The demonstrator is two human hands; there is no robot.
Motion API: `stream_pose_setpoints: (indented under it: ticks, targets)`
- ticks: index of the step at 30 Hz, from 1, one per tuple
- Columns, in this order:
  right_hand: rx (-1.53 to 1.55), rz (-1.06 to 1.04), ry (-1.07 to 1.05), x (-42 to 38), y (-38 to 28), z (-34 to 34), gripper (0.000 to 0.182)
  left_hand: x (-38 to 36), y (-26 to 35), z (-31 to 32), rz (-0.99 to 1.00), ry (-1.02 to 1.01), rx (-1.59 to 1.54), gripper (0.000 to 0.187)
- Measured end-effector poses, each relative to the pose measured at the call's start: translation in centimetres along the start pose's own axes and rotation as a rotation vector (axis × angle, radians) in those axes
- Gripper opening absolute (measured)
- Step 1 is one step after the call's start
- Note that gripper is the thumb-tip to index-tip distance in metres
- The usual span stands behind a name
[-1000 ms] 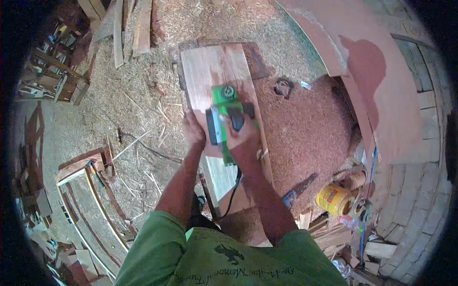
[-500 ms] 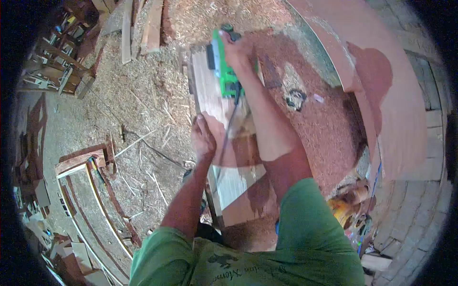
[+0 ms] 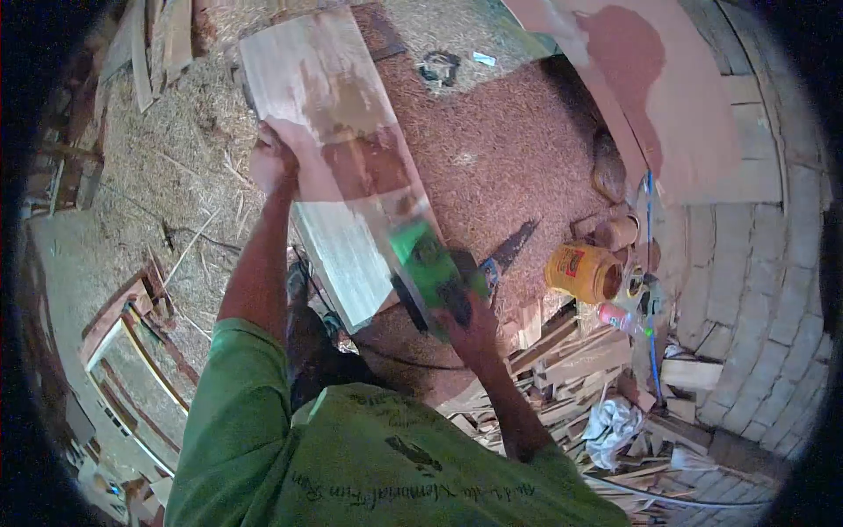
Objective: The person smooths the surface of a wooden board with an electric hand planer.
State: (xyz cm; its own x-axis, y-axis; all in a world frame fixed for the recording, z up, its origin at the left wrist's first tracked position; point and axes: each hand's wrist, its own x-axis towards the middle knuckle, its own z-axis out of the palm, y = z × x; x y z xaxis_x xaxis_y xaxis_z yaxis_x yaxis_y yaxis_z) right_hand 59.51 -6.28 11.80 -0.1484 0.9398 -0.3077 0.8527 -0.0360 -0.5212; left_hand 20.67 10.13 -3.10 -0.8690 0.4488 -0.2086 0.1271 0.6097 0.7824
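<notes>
A long, pale wooden board (image 3: 338, 246) with darker brown patches lies slantwise in front of me. My left hand (image 3: 274, 160) grips its left edge around the middle. My right hand (image 3: 474, 329) is closed around a green electric planer (image 3: 423, 259), blurred by motion. The planer is at the board's near right end and partly overhangs it. Its underside and the right fingertips are hidden.
Shavings cover the ground (image 3: 518, 132). To the right stand a yellow plastic jar (image 3: 575, 270) and a large curved sheet (image 3: 694, 114). Wood offcuts (image 3: 580, 364) pile up at lower right. A wooden frame (image 3: 145, 360) lies at lower left, and a dark cable (image 3: 404, 358) runs near my legs.
The planer in my right hand has come from the far end of the board back to its near right end. The view has shifted; my left hand still grips the left edge.
</notes>
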Motion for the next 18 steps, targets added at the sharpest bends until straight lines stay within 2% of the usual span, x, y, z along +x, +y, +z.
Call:
stream_pose_setpoints:
  ticks: [3,6,9,13,15,18]
  targets:
    - [0.122,0.075,-0.026,-5.9,6.5,-1.2,0.062,1.2,-1.3,1.4,-0.022,0.018,0.1,0.083]
    - [0.162,0.045,-0.002,-5.5,8.0,-0.1,0.065,0.9,-0.9,1.1,-0.023,-0.006,0.072,0.083]
    - [-0.053,0.065,0.078,-1.5,1.8,-0.3,0.066,-0.5,0.8,0.0,0.042,0.024,0.018,0.083]
    - [0.12,0.128,0.018,5.0,-4.5,-0.3,0.068,0.0,0.7,0.3,0.006,0.02,0.016,0.081]
    - [0.133,0.049,0.037,8.4,-6.1,0.6,0.069,0.2,0.3,0.6,0.014,0.022,0.015,0.081]
    - [0.13,0.067,-0.027,13.5,-9.9,0.8,0.074,0.6,0.4,0.5,-0.037,-0.013,0.076,0.08]
